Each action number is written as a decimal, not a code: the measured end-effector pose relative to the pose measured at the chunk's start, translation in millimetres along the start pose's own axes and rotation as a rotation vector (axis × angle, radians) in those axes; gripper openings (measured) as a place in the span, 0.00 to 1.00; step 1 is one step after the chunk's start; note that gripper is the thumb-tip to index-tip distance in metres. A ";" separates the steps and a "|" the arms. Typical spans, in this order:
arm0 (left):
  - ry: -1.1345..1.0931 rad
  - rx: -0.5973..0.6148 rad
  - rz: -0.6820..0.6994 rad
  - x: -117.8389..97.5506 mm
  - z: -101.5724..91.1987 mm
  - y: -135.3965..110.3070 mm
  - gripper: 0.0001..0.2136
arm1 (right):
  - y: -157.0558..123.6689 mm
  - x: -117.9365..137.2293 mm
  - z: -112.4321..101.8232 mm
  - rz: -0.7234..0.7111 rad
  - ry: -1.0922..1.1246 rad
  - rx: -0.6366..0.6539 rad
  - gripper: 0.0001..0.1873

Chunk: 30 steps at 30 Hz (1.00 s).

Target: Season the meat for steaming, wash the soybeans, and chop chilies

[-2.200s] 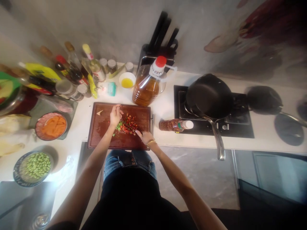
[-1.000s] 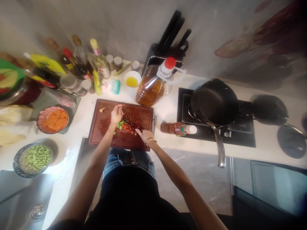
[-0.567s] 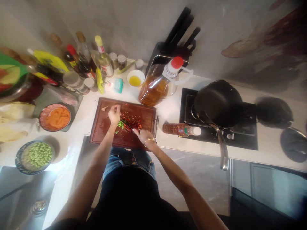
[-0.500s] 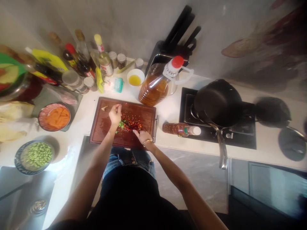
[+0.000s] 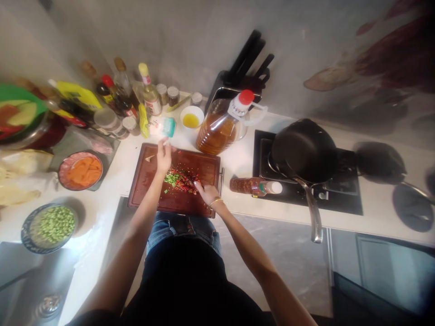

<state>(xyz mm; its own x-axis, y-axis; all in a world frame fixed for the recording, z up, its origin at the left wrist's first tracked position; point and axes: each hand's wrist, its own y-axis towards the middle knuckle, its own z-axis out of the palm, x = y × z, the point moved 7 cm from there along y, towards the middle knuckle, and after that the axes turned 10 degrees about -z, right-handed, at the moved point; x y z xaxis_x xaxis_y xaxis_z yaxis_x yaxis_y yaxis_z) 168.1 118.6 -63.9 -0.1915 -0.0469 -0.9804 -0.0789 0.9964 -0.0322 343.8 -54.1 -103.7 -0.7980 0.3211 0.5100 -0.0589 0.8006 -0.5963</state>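
Note:
On the brown cutting board (image 5: 142, 181) lies a pile of chopped red chili (image 5: 186, 184) with chopped green pieces (image 5: 171, 179) at its left side. My right hand (image 5: 209, 194), with a bracelet at the wrist, is closed around the handle of a knife whose dark blade is hard to make out against the chili. My left hand (image 5: 164, 158) is over the board's far edge, fingers stretched out and apart, close to a white and teal seasoning bag (image 5: 166, 127). Whether it touches the bag I cannot tell.
Behind the board stand a bowl of yellow liquid (image 5: 190, 119), a large oil jug (image 5: 217, 131) and a knife block (image 5: 220, 88). To the right are a chili bottle (image 5: 249, 186) and a pot (image 5: 304, 151) on the stove. Left are bowls of orange slices (image 5: 83, 171) and green pieces (image 5: 54, 224).
My left hand has moved away from over the chopped pile toward the far edge of the board, and its fingers have spread. My right hand has shifted slightly right with the knife.

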 end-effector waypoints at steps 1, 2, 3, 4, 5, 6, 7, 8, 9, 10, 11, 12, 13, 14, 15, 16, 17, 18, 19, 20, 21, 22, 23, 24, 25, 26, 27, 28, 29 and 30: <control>-0.018 -0.004 0.047 -9.9 -1.7 6.0 0.17 | 1.4 -2.6 -7.8 0.009 -0.006 -0.029 0.45; -0.027 -0.019 0.086 -17.8 -5.2 11.3 0.18 | 4.0 -5.4 -14.9 0.020 -0.015 -0.057 0.45; -0.030 -0.044 0.110 -22.7 -10.4 15.5 0.19 | 7.5 -8.2 -20.5 0.032 -0.026 -0.079 0.45; -0.033 -0.072 0.118 -24.5 -16.6 18.0 0.19 | 11.8 -11.0 -24.5 0.044 -0.038 -0.094 0.45; -0.035 -0.099 0.113 -23.3 -23.3 18.7 0.19 | 16.4 -13.4 -26.9 0.054 -0.049 -0.103 0.45; -0.036 -0.118 0.099 -19.7 -29.6 17.5 0.20 | 20.9 -15.6 -27.9 0.062 -0.061 -0.109 0.45; -0.037 -0.131 0.080 -14.6 -35.1 14.6 0.20 | 25.0 -17.3 -27.8 0.069 -0.074 -0.111 0.45; -0.039 -0.140 0.062 -8.7 -39.7 10.3 0.20 | 28.5 -18.5 -27.0 0.071 -0.088 -0.110 0.46; -0.044 -0.148 0.048 -3.0 -43.6 5.1 0.20 | 31.2 -19.3 -25.6 0.071 -0.101 -0.105 0.46; -0.054 -0.154 0.039 2.1 -46.7 -0.2 0.20 | 33.0 -19.5 -24.2 0.067 -0.113 -0.100 0.45; -0.069 -0.158 0.032 6.4 -49.0 -5.3 0.20 | 34.0 -19.5 -23.0 0.063 -0.126 -0.095 0.45; -0.087 -0.164 0.029 9.8 -51.0 -9.7 0.20 | 34.1 -19.3 -22.2 0.057 -0.140 -0.093 0.44; -0.104 -0.170 0.026 12.2 -52.6 -13.0 0.21 | 33.6 -18.9 -21.9 0.049 -0.155 -0.091 0.44; -0.118 -0.178 0.024 13.8 -54.2 -15.4 0.21 | 32.4 -18.5 -21.9 0.040 -0.174 -0.088 0.43; -0.127 -0.188 0.022 14.8 -55.8 -16.7 0.21 | 30.5 -18.4 -21.9 0.030 -0.197 -0.081 0.42; -0.133 -0.201 0.021 15.2 -57.6 -17.4 0.21 | 28.0 -18.4 -21.8 0.018 -0.224 -0.068 0.42; -0.137 -0.214 0.021 15.2 -59.4 -17.6 0.22 | 24.8 -18.8 -21.0 0.004 -0.253 -0.046 0.41; -0.142 -0.224 0.023 14.8 -60.9 -17.7 0.22 | 20.9 -19.3 -19.9 -0.014 -0.283 -0.021 0.40; -0.149 -0.230 0.024 14.4 -62.0 -17.8 0.21 | 16.3 -20.4 -18.5 -0.029 -0.312 0.007 0.40; -0.157 -0.233 0.025 13.8 -62.5 -18.1 0.21 | 11.1 -21.7 -17.0 -0.042 -0.336 0.031 0.40; -0.165 -0.229 0.023 13.4 -62.1 -18.6 0.20 | 5.6 -23.2 -15.9 -0.049 -0.351 0.049 0.40; -0.173 -0.220 0.018 13.1 -60.7 -19.2 0.20 | 0.1 -24.5 -15.2 -0.048 -0.354 0.056 0.39; -0.177 -0.205 0.011 12.9 -58.2 -19.7 0.19 | -5.0 -25.2 -15.0 -0.042 -0.341 0.054 0.40; -0.176 -0.185 0.002 12.8 -54.5 -20.0 0.18 | -9.5 -24.8 -14.9 -0.034 -0.316 0.049 0.40; -0.172 -0.159 -0.007 13.0 -49.6 -19.9 0.17 | -13.0 -23.2 -14.5 -0.024 -0.280 0.046 0.41; -0.167 -0.125 -0.018 13.5 -43.4 -19.0 0.16 | -15.4 -20.0 -13.7 -0.018 -0.241 0.047 0.42; -0.162 -0.085 -0.032 14.7 -36.3 -17.5 0.16 | -16.6 -15.2 -12.6 -0.015 -0.202 0.051 0.43; -0.158 -0.041 -0.052 16.9 -28.5 -15.4 0.16 | -16.6 -9.2 -10.9 -0.015 -0.171 0.061 0.43; -0.155 0.004 -0.081 20.4 -20.7 -12.8 0.17 | -15.6 -2.2 -9.0 -0.018 -0.150 0.072 0.44; -0.153 0.040 -0.116 25.0 -13.8 -10.1 0.17 | -13.8 5.1 -7.0 -0.023 -0.138 0.080 0.45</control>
<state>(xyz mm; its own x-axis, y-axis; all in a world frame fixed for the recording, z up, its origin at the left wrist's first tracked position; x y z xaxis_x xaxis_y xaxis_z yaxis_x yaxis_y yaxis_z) 150.6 106.4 -85.4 -0.0321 -0.1528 -0.9877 -0.0525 0.9871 -0.1510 344.7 -59.9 -88.5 -0.8702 0.2268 0.4374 -0.1210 0.7622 -0.6359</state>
